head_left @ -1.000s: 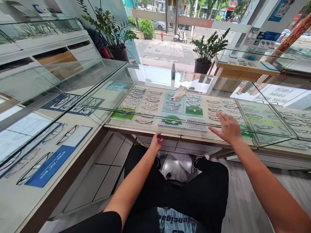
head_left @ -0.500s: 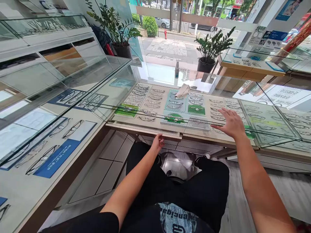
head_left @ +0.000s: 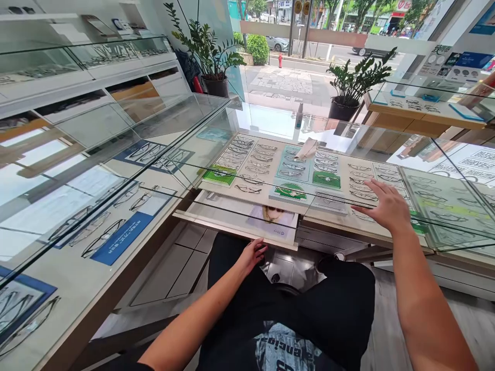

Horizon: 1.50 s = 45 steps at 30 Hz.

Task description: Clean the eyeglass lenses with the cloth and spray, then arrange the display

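My left hand (head_left: pixel 252 255) is curled at the front edge of a shallow drawer (head_left: pixel 222 226), its fingers closed on the rim from below. The drawer stands partly pulled out from under the glass display counter (head_left: pixel 386 147). A printed leaflet (head_left: pixel 280 233) with a picture on it lies inside, seen partly through the glass. On the counter's glass top rests my right hand (head_left: pixel 389 205), fingers spread, holding nothing. Beneath that hand, under the glass, are rows of eyeglasses (head_left: pixel 358 167) on display.
A crumpled cloth (head_left: pixel 307 149) and a small bottle (head_left: pixel 299 116) sit on the glass. Another glass case (head_left: pixel 154 234) with eyeglasses runs along my left. Two potted plants (head_left: pixel 343 103) stand near the window. My legs are under the counter.
The drawer has slid out toward me with my left hand on its front, exposing the leaflet inside. My right hand stays spread on the glass. The view has shifted slightly left.
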Motion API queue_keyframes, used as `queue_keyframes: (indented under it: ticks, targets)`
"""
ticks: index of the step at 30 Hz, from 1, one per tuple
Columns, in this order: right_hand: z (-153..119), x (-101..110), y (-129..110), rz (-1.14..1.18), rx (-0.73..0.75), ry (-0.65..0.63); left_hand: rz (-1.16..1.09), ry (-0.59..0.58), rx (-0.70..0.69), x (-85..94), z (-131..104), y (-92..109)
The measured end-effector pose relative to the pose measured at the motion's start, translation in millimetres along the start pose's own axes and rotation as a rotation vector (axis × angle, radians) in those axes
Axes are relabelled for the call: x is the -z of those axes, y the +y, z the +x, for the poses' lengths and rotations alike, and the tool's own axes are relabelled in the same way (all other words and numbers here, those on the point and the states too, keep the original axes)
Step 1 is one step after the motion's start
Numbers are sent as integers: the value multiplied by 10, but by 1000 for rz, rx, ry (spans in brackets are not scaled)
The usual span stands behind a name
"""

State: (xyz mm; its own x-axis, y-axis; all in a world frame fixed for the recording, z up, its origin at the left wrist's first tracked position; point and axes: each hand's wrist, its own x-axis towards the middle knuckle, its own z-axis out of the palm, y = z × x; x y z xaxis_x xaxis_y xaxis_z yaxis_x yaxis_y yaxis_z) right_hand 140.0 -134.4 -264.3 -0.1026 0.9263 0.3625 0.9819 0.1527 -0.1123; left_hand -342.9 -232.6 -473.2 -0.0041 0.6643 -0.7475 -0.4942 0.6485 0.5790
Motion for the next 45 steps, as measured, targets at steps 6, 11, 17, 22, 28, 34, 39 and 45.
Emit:
queue_keyframes:
  ticks: [6,11,17,22,28,34,39,45]
  targets:
    - [-11,-16,5,-4,-2,-6,-23,19,61,193,-425,-130]
    - [28,-35,120,-14,-11,-76,202,58,103,302,-946,-98]
    - [242,10,265,75,-23,-226,1281,-712,-160,68,-2376,1022]
    - [355,-75,92,72,-183,-35,1201,-669,-610,-976,-2741,2200]
    - [377,-172,95,108,-213,10,1420,-194,-1184,-2654,-1221,2733]
    - [417,-164,49,118,-209,33,1585,102,-1267,-3402,-142,2851]
    - [422,-92,-39,124,-255,-35,1612,124,-1189,-3328,4,2989]
    - [430,-50,-92,100,-305,-84,1608,87,-1161,-3321,-35,2948]
